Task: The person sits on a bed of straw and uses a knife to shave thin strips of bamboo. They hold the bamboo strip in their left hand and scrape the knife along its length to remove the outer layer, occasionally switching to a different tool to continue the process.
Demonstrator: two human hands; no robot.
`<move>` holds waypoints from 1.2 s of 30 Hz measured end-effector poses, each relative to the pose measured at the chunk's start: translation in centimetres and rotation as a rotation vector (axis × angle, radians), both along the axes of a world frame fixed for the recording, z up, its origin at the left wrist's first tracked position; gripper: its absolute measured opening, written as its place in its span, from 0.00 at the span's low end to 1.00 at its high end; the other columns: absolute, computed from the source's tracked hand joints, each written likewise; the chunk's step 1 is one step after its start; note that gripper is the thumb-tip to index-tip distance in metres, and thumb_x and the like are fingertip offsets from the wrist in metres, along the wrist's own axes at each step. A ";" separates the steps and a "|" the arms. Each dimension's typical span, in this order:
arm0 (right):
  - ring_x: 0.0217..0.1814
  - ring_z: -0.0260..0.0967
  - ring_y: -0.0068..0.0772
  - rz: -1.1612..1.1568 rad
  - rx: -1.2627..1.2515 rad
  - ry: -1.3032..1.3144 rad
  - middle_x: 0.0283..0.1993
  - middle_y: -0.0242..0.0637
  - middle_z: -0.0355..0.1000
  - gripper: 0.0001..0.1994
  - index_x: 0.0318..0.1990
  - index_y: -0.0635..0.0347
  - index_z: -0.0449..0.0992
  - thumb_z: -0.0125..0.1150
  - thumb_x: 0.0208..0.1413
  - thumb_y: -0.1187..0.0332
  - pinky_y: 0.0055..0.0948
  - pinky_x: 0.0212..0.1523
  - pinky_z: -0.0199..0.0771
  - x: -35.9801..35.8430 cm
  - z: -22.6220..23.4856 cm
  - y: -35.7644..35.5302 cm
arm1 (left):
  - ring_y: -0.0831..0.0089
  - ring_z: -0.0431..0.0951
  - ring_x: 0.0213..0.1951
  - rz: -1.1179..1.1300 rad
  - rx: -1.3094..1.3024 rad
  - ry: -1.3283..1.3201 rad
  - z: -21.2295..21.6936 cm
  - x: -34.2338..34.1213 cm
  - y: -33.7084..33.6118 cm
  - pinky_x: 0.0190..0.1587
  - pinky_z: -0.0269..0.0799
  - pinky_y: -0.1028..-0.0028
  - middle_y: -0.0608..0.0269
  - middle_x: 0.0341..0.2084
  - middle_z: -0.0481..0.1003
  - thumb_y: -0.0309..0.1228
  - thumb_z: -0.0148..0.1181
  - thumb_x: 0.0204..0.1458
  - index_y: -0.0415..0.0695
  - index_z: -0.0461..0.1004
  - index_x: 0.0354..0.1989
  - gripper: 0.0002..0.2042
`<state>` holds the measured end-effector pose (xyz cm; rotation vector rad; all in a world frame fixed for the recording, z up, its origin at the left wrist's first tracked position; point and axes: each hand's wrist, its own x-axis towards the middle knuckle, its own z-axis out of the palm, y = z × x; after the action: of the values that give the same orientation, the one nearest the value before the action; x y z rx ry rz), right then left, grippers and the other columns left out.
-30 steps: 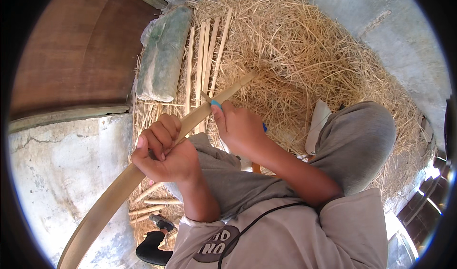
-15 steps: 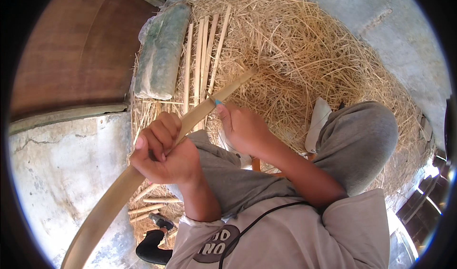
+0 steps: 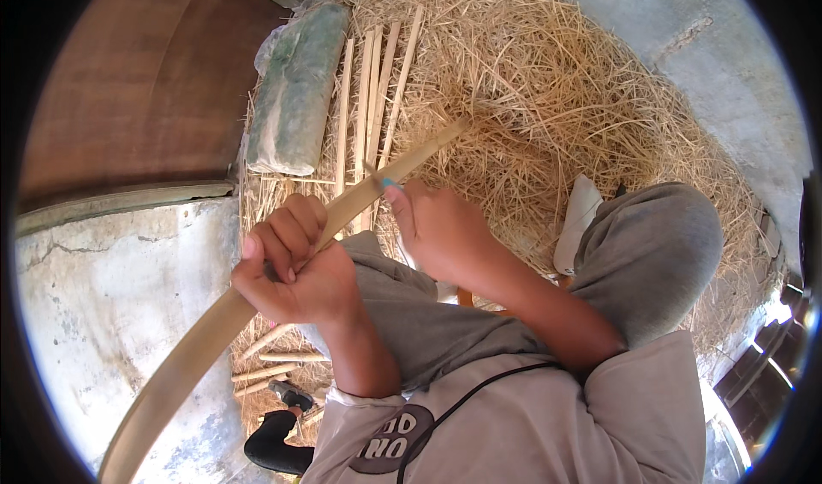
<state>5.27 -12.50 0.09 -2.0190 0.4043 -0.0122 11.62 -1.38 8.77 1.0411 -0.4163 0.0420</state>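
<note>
1. Progress, judging by the scene: several split slats (image 3: 370,99) already lie side by side on the straw (image 3: 548,116) beyond the strip, so part of the splitting looks done. The long strip (image 3: 257,296) in hand is still whole along most of its length, so most of this piece seems left.
2. Strip: a long, flat, pale tan length of bamboo, gently bowed. It runs from low on the left, up through both hands, to its far tip over the straw.
3. Left hand (image 3: 295,266): closed in a fist around the strip near its middle, thumb over the top.
4. Right hand (image 3: 441,231): closed on a tool with a blue tip (image 3: 390,184), pressed against the strip just beyond the left hand. The blade itself is too hidden to tell.
5. Left of the slats lies a grey-green wrapped bundle (image 3: 295,90); below the strip is a cracked concrete floor (image 3: 103,287).
</note>
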 end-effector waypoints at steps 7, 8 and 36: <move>0.25 0.76 0.59 -0.028 -0.075 0.001 0.22 0.53 0.74 0.26 0.37 0.69 0.74 0.37 0.75 0.54 0.53 0.27 0.76 -0.2 -0.8 0.4 | 0.77 0.46 0.19 0.018 -0.027 0.011 -0.1 0.2 0.1 0.27 0.45 0.71 0.72 0.09 0.47 0.38 0.45 0.57 0.55 0.49 0.12 0.21; 0.25 0.77 0.59 -0.017 -0.081 0.014 0.22 0.53 0.75 0.26 0.37 0.69 0.74 0.37 0.75 0.54 0.53 0.27 0.76 -0.1 -0.2 0.3 | 0.77 0.45 0.19 0.002 -0.023 0.003 -0.2 0.1 0.4 0.27 0.45 0.71 0.72 0.09 0.46 0.38 0.45 0.57 0.55 0.48 0.13 0.21; 0.29 0.77 0.58 -0.001 -0.030 0.055 0.24 0.54 0.75 0.28 0.35 0.67 0.76 0.36 0.75 0.52 0.54 0.32 0.76 1.0 -3.1 -0.9 | 0.78 0.44 0.19 0.057 -0.064 0.088 0.2 1.0 0.2 0.27 0.43 0.72 0.73 0.09 0.43 0.38 0.51 0.52 0.57 0.45 0.12 0.22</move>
<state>6.23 -13.36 -3.00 -2.0521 0.4418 0.0368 12.62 -1.16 9.02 0.9882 -0.3038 0.0597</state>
